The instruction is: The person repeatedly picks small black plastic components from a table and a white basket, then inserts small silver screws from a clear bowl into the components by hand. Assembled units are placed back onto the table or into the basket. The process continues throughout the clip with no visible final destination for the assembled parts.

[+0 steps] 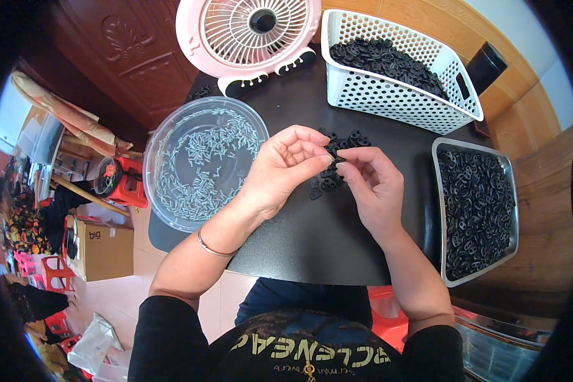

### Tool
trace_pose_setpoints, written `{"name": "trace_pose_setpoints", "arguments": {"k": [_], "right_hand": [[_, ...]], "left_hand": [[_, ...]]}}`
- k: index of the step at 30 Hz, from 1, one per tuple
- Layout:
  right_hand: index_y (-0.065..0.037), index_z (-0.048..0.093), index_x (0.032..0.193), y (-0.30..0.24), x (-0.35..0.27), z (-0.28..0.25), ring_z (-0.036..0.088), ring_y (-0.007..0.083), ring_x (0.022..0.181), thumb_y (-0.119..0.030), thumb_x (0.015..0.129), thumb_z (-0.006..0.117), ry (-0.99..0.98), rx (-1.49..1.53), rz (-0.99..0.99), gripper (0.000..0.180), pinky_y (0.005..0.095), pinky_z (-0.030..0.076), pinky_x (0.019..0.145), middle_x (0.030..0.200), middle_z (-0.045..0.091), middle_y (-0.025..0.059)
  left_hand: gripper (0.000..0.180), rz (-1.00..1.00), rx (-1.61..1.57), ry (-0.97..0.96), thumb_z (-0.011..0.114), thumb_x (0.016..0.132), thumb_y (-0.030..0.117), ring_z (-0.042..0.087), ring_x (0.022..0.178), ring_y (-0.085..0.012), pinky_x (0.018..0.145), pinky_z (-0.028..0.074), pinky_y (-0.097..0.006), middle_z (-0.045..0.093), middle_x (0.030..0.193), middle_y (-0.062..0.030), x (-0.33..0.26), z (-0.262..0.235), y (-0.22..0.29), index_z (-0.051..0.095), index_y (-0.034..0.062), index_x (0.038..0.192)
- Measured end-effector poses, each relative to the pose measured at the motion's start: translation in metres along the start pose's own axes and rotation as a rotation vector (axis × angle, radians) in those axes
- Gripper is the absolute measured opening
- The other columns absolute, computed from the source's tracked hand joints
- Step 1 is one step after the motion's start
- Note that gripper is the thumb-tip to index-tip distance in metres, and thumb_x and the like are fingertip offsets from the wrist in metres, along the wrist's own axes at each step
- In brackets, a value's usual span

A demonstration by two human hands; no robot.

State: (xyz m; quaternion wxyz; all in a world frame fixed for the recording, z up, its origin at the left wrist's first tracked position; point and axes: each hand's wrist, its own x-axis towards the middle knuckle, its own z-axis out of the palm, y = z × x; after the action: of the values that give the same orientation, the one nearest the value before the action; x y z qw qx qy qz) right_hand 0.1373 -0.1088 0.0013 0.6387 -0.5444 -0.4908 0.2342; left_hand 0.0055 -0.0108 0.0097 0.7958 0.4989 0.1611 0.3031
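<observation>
My left hand (280, 167) and my right hand (377, 190) meet over the middle of a dark table. Both are closed in a pinch, thumb against forefinger, with their fingertips almost touching. Between them is a small black piece, mostly hidden by the fingers. Just behind and under the fingertips lies a loose pile of small black plastic pieces (326, 183). To the left of my left hand stands a clear round plastic tub (149, 181), with many small silvery screws (204, 148) scattered over its bottom.
A white perforated basket (388, 105) of black pieces stands at the back right. Right of my right forearm is a metal tray (514, 216) full of similar pieces. A pink fan (251, 63) and a black cylinder (487, 67) are farther back. Left on the floor sits a cardboard box (105, 254).
</observation>
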Motion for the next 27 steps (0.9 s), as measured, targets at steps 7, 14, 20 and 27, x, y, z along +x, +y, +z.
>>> {"name": "trace_pose_setpoints", "arguments": {"k": [7,14,20,27], "right_hand": [[0.000,0.060,0.090,0.0023,-0.0016,0.0001,0.059,0.0097,0.072,0.002,0.077,0.061,-0.005,-0.005,0.038,0.013,0.0215,0.049,0.065,0.083,0.059,0.0054],[0.000,0.060,0.091,-0.0005,0.0007,-0.0037,0.058,0.0090,0.071,0.000,0.080,0.059,-0.049,0.169,0.189,0.012,0.0210,0.049,0.064,0.084,0.060,0.0043],[0.002,0.058,0.094,0.0029,0.0028,-0.0031,0.058,0.0089,0.075,0.000,0.080,0.058,0.023,0.188,0.136,0.013,0.0215,0.048,0.067,0.084,0.060,0.0052],[0.001,0.058,0.091,0.0030,0.0008,-0.0010,0.059,0.0108,0.077,0.003,0.079,0.058,0.009,0.126,0.092,0.013,0.0219,0.049,0.069,0.086,0.059,0.0059]], "left_hand": [[0.026,0.114,0.142,0.018,0.061,0.076,-0.005,0.057,0.073,-0.0052,0.069,0.046,-0.017,0.060,0.080,-0.0027,-0.0012,0.0015,-0.0027,0.051,0.0006,0.099],[0.028,0.153,0.220,0.026,0.060,0.078,-0.003,0.057,0.076,-0.0067,0.069,0.046,-0.018,0.060,0.081,-0.0042,-0.0037,0.0066,-0.0027,0.049,-0.0008,0.103],[0.018,0.087,0.254,0.049,0.055,0.086,0.012,0.056,0.072,-0.0083,0.067,0.045,-0.021,0.060,0.080,-0.0050,0.0005,0.0034,-0.0006,0.052,-0.0003,0.099],[0.016,-0.010,0.362,0.011,0.054,0.087,0.017,0.052,0.064,-0.0047,0.059,0.043,-0.018,0.058,0.071,-0.0016,-0.0005,0.0021,-0.0008,0.056,0.0014,0.085]]}}
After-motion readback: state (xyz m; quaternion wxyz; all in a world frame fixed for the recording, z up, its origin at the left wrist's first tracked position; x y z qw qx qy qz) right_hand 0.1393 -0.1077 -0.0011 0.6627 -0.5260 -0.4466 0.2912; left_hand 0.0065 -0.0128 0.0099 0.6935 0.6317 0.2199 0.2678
